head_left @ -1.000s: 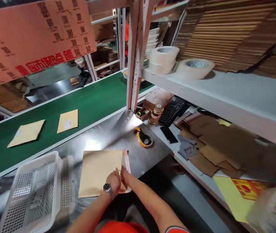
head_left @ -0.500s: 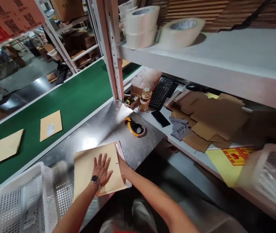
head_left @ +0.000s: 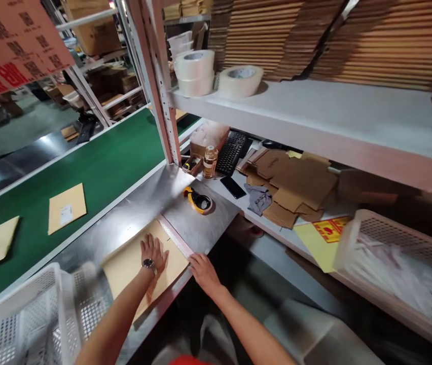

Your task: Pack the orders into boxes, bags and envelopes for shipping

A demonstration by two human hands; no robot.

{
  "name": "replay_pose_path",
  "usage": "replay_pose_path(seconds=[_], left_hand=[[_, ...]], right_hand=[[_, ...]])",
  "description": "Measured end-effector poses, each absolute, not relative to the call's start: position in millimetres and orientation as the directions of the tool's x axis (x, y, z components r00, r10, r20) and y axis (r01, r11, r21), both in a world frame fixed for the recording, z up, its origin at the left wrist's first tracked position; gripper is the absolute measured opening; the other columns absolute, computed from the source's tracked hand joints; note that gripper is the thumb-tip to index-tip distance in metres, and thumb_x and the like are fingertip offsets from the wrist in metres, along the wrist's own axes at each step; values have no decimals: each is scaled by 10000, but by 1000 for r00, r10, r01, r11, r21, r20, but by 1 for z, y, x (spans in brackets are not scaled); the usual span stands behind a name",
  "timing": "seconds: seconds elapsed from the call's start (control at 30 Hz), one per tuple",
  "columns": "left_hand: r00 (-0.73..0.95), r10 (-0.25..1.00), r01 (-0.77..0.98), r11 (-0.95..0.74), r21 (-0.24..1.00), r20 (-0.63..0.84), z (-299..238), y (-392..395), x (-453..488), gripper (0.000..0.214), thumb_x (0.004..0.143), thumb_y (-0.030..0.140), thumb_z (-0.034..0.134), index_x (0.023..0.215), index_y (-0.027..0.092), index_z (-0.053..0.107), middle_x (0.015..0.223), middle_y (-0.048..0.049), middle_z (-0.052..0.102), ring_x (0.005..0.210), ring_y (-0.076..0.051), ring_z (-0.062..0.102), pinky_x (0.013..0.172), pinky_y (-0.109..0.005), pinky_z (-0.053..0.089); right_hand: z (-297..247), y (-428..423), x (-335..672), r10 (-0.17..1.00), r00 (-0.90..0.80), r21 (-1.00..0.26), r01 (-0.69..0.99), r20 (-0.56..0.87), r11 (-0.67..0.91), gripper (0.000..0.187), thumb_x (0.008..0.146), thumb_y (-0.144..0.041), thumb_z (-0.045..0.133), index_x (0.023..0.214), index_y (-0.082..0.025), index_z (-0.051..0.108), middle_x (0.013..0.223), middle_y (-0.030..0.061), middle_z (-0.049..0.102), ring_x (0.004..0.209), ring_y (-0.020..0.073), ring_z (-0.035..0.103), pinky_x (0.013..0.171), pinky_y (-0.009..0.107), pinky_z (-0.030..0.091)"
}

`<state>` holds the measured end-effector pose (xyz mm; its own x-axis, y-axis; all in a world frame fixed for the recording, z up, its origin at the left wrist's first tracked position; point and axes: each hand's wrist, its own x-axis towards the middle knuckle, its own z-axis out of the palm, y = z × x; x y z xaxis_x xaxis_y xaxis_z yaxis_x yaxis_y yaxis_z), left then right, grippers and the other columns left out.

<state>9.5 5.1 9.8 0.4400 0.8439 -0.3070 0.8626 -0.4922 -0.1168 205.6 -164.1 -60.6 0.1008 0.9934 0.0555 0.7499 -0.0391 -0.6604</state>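
Note:
A yellow-brown bubble mailer (head_left: 128,258) lies on the metal table, its near edge close to the table's front edge. My left hand (head_left: 154,255), with a watch on the wrist, rests flat on it with the fingers spread. Along the mailer's right end runs a pale pinkish flap (head_left: 176,237). At the near corner of this flap my right hand (head_left: 204,272) has its bent fingers closed on the edge; the thumb is hidden. Beyond the flap, an orange and black tape dispenser (head_left: 198,201) lies on the metal.
Two mailers (head_left: 67,208) lie on the green conveyor (head_left: 113,165). White baskets (head_left: 64,289) stand at the left. Right of the table are a phone (head_left: 233,187), flattened cardboard (head_left: 295,177) and a basket (head_left: 402,228). A shelf (head_left: 315,119) with tape rolls (head_left: 241,81) overhangs the back.
My right hand has moved from under the mailer's right side to the flap's near corner. The mailer now lies flatter and more of the flap shows. The camera view has shifted.

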Motion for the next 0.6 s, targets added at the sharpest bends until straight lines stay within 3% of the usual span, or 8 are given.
replay_pose_path(seconds=[0.1,0.23,0.37,0.47,0.6], left_hand=[[481,802,831,-546,-105,-355,9,18,12,1024,1002,752,558,1708,14,477,1855,-299,283,1749,-510,170,1409,-631,156],[426,787,858,-509,-77,-446,3,25,17,1340,801,916,686,1776,55,363,1868,-311,225,1737,-575,124,1390,-697,127],[358,776,878,-468,-96,-519,-2,28,26,1569,630,979,757,1813,77,258,1889,-305,117,1731,-615,30,1376,-734,71],[299,763,896,-431,-106,-573,-2,30,34,1687,540,966,813,1828,81,176,1896,-298,25,1719,-636,-50,1368,-752,34],[261,774,912,-393,-116,-577,6,32,48,1770,475,879,901,1820,32,122,1887,-322,-21,1698,-669,-77,1367,-755,26]], right_hand=[[-53,-150,218,994,112,-599,795,-15,-99,299,1053,-173,601,1234,-227,832,1242,144,788,1185,347,681,1061,533,604],[-48,-146,241,997,48,-577,813,-58,-73,302,1089,-238,577,1007,-242,868,1142,124,792,1100,309,669,972,436,586],[-44,-139,257,996,-11,-699,713,-90,-55,316,1063,-258,599,902,-254,871,1044,106,806,1063,287,695,955,396,576],[-39,-128,266,977,164,-860,470,-133,-196,268,1007,-351,663,869,-246,867,950,90,830,987,279,748,956,394,593],[-27,-113,299,898,405,-892,325,-170,-316,517,1049,-572,514,1040,-189,862,974,128,860,908,293,788,872,405,619]])
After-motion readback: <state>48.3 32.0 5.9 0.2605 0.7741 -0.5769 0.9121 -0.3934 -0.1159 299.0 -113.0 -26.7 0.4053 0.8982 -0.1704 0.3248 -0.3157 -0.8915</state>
